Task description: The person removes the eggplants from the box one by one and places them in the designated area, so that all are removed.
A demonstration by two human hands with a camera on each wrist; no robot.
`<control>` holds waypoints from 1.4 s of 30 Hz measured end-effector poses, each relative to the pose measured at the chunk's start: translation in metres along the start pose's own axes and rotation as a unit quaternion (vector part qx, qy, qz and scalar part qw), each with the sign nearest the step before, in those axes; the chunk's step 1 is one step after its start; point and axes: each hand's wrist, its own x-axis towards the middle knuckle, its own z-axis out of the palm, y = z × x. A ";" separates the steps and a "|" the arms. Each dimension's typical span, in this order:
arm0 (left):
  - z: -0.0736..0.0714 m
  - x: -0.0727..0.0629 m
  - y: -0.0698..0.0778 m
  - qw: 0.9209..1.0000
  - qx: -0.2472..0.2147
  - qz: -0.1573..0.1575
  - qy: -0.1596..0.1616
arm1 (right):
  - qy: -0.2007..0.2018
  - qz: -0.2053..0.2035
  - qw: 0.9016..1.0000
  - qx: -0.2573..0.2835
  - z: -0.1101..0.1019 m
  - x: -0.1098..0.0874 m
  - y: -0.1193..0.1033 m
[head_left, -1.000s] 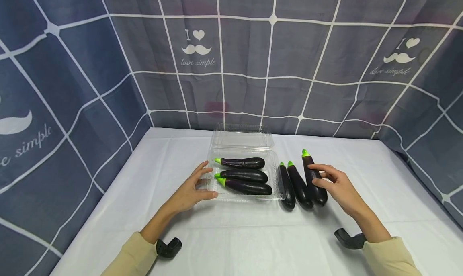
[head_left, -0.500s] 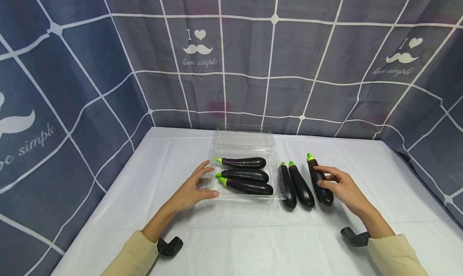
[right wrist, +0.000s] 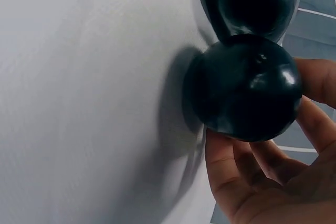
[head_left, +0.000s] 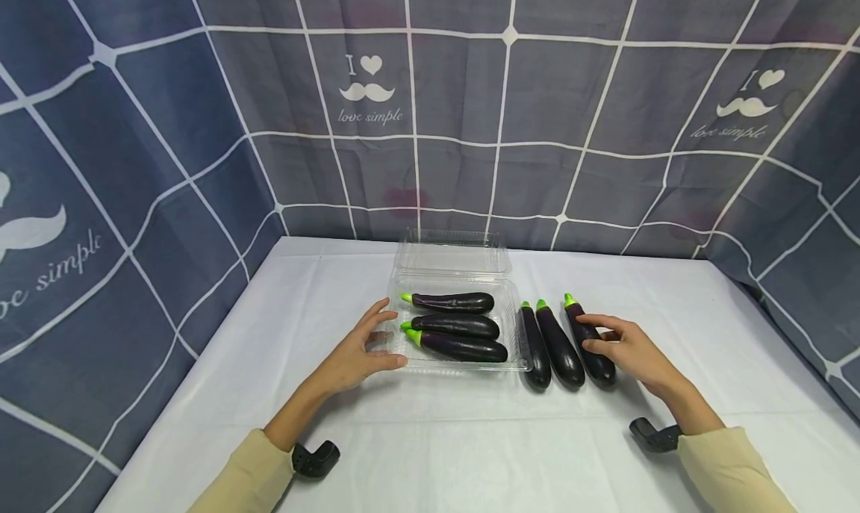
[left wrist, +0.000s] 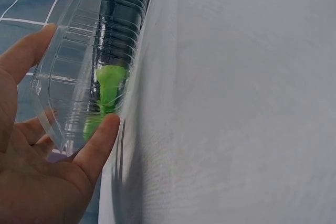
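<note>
A clear plastic clamshell box (head_left: 430, 365) stands with its lid (head_left: 452, 259) tipped back. Three dark eggplants lie crosswise in it, the nearest eggplant (head_left: 463, 347) having its green stem to the left. My left hand (head_left: 356, 356) holds the box's left end, thumb at the front corner and fingers along the side. Right of the box, two eggplants lie side by side, the left one (head_left: 535, 349) close to the box wall. My right hand (head_left: 628, 349) grips a third eggplant (head_left: 584, 341) between thumb and fingers; its round end (right wrist: 247, 87) shows in the right wrist view.
A white cloth (head_left: 463, 438) covers the table. Grey checked curtains (head_left: 457, 177) hang behind and at both sides. Black wrist mounts (head_left: 314, 459) sit on both wrists.
The gripped eggplant first moved right, away from the one beside it, then slightly left and nearer to me with my right hand. My left hand kept its place on the box.
</note>
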 end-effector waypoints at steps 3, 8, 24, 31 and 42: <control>0.001 0.000 0.000 1.000 0.002 0.000 0.002 | -0.008 0.002 1.000 0.006 0.002 0.000 -0.001; 0.001 0.000 0.000 1.000 -0.001 -0.002 0.002 | -0.018 0.006 1.000 0.010 0.002 0.000 0.000; 0.001 0.000 0.001 1.000 -0.006 -0.007 0.004 | -0.006 -0.022 1.000 0.006 0.002 -0.003 0.001; 0.001 0.000 0.001 1.000 -0.005 -0.005 0.003 | -0.005 -0.029 0.999 0.011 0.004 -0.002 0.001; 0.001 0.001 0.000 1.000 -0.003 0.002 0.000 | -0.003 -0.026 1.000 0.010 0.005 -0.002 0.001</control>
